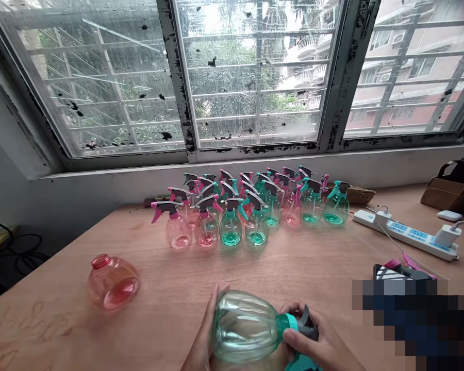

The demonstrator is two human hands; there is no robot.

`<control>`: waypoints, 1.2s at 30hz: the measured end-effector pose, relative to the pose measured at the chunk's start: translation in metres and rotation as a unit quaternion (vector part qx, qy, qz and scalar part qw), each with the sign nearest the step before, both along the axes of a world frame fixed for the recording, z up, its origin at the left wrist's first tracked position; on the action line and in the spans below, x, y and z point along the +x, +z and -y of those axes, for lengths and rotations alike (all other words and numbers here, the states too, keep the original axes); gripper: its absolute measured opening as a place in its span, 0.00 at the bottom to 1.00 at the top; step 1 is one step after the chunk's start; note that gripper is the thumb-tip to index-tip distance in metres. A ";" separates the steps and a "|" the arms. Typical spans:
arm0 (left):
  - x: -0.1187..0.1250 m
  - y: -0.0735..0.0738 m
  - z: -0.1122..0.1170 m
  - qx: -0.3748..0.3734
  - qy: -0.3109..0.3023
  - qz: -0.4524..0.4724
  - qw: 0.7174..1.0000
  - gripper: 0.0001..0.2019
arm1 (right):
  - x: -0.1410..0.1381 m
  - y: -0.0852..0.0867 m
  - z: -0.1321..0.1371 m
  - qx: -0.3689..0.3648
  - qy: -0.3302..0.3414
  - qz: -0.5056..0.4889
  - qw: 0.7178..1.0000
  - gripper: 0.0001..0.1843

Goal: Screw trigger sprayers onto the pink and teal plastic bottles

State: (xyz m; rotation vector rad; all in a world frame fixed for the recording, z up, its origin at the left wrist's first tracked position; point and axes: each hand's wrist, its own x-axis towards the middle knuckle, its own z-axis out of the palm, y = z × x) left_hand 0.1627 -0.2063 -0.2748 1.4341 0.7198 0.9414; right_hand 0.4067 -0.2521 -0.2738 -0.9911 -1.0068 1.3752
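Observation:
A clear green spray bottle (247, 327) lies on its side between my hands, its neck toward the right. My left hand (204, 335) is wrapped about the rounded base. At the neck, my right hand (317, 330) grips the teal collar and the black and teal spray head (307, 324), thumb on the near side and fingers behind. Part of the trigger shows below the right hand. Away to the left, a pink bottle (114, 283) without a spray head stands on the wooden table (170, 319).
Several assembled pink and green spray bottles (231, 226) stand grouped at the back by the window wall. A white power strip (406, 234) with plugs and cables lies at right. Behind it sits a cardboard box (448, 193). A pink spray head (410, 263) lies near a blurred-out patch.

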 end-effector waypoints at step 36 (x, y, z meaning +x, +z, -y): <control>-0.001 0.013 0.006 0.008 0.011 -0.024 1.000 0.40 | -0.001 0.002 0.004 -0.033 -0.063 0.004 0.997 0.24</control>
